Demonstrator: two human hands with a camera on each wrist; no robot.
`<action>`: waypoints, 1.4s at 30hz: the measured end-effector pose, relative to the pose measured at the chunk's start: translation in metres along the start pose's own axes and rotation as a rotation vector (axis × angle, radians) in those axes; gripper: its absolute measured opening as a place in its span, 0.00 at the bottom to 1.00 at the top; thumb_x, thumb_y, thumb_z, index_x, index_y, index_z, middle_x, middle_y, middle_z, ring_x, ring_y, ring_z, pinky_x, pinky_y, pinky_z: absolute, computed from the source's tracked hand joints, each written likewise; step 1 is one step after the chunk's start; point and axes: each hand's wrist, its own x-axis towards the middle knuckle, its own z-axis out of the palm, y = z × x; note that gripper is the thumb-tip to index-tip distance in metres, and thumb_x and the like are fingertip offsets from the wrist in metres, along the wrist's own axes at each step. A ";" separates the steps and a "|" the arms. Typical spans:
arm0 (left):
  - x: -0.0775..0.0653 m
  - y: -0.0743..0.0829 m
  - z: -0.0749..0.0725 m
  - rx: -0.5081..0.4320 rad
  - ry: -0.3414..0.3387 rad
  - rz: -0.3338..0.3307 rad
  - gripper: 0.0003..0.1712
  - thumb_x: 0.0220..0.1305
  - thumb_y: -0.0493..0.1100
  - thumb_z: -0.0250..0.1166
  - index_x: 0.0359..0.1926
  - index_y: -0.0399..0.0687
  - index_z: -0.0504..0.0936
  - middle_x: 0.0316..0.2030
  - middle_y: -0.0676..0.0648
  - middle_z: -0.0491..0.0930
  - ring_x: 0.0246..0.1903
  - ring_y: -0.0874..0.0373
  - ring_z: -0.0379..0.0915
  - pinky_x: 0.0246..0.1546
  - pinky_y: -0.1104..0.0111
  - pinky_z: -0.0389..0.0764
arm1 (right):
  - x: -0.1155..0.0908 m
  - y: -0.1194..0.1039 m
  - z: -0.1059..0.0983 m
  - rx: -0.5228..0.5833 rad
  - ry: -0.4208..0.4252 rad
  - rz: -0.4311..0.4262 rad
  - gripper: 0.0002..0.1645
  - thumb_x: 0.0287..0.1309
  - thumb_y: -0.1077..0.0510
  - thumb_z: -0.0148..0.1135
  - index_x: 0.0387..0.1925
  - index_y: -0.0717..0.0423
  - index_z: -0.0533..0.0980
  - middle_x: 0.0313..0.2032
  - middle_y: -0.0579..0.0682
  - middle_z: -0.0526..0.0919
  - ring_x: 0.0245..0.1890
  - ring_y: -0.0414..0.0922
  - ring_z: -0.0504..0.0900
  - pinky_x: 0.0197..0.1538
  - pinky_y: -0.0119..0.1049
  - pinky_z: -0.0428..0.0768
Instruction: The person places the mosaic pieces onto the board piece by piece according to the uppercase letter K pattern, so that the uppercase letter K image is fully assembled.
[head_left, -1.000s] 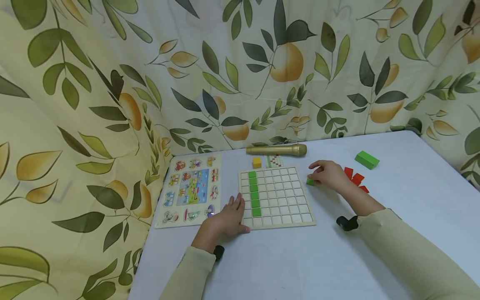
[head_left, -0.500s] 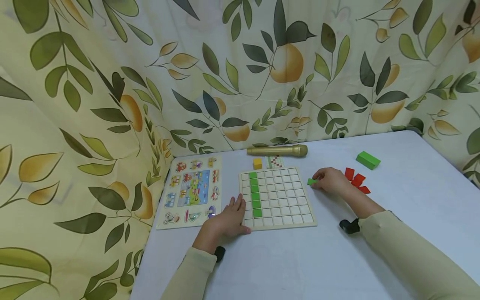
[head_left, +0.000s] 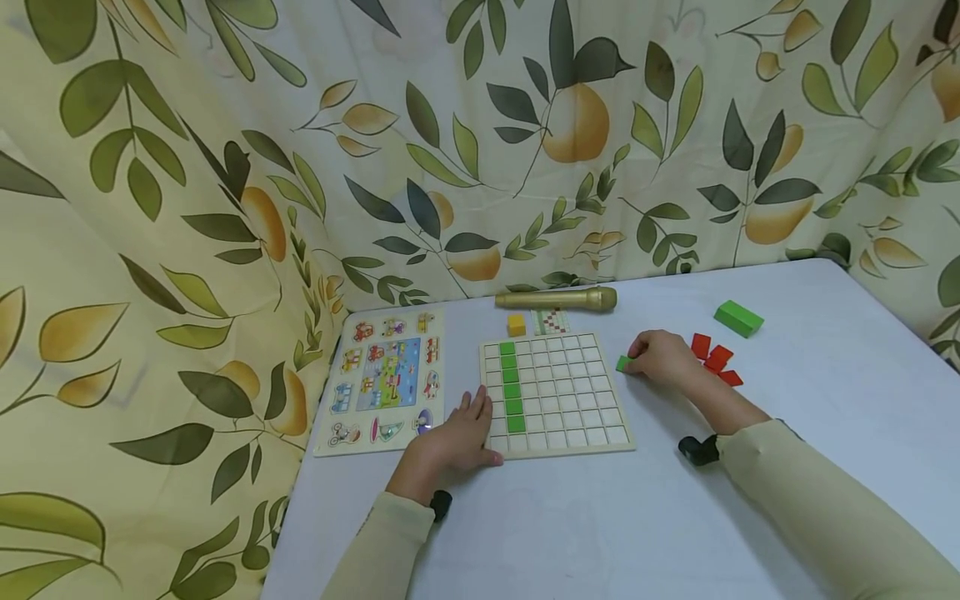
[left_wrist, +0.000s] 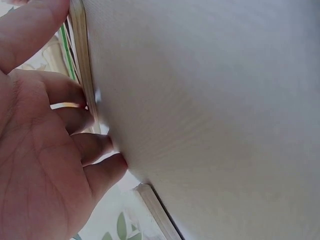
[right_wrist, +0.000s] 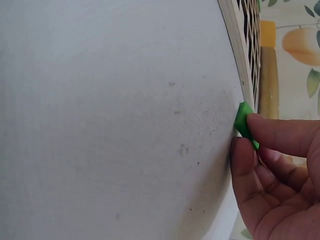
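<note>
My right hand (head_left: 663, 360) pinches a small green tile (right_wrist: 243, 120) between thumb and fingers, just right of the grid board. In the head view the tile's left part shows past the fingertips. The wooden grid board (head_left: 573, 392) lies flat, with a column of several green tiles (head_left: 512, 390) in its second column and pale squares elsewhere. My left hand (head_left: 459, 435) rests along the board's left edge, fingers extended and thumb near its front corner. From the left wrist, those fingertips (left_wrist: 119, 162) meet the table by the board's wooden side.
A picture puzzle board (head_left: 326, 437) lies to the left. Behind the grid are a yellow cube (head_left: 516, 325), a patterned card (head_left: 551, 322) and a gold microphone (head_left: 558, 299). Several red tiles (head_left: 718, 358) lie beyond my right hand, with a green block (head_left: 738, 318) farther back.
My right hand has shifted slightly and its fingers have closed in on the green tile, which shows more clearly than before. The left hand keeps its place at the board.
</note>
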 end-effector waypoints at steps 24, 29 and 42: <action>0.000 0.000 0.000 0.011 0.006 0.012 0.57 0.66 0.61 0.65 0.79 0.37 0.44 0.80 0.40 0.34 0.78 0.44 0.31 0.75 0.55 0.48 | -0.013 -0.035 0.006 0.222 -0.035 -0.060 0.18 0.65 0.56 0.65 0.50 0.65 0.79 0.42 0.59 0.84 0.34 0.46 0.85 0.43 0.39 0.86; -0.001 0.000 0.000 -0.005 -0.002 0.007 0.58 0.66 0.61 0.65 0.79 0.38 0.43 0.80 0.41 0.33 0.78 0.44 0.30 0.75 0.55 0.48 | -0.017 -0.045 0.017 0.262 -0.061 -0.079 0.15 0.65 0.57 0.66 0.47 0.64 0.79 0.40 0.56 0.83 0.36 0.47 0.85 0.44 0.40 0.86; -0.003 0.002 -0.002 0.000 0.007 0.004 0.57 0.66 0.60 0.66 0.79 0.37 0.44 0.80 0.40 0.34 0.78 0.43 0.32 0.75 0.54 0.49 | -0.025 -0.065 0.046 0.306 -0.085 -0.162 0.10 0.59 0.60 0.70 0.39 0.62 0.81 0.34 0.52 0.85 0.33 0.49 0.86 0.41 0.42 0.86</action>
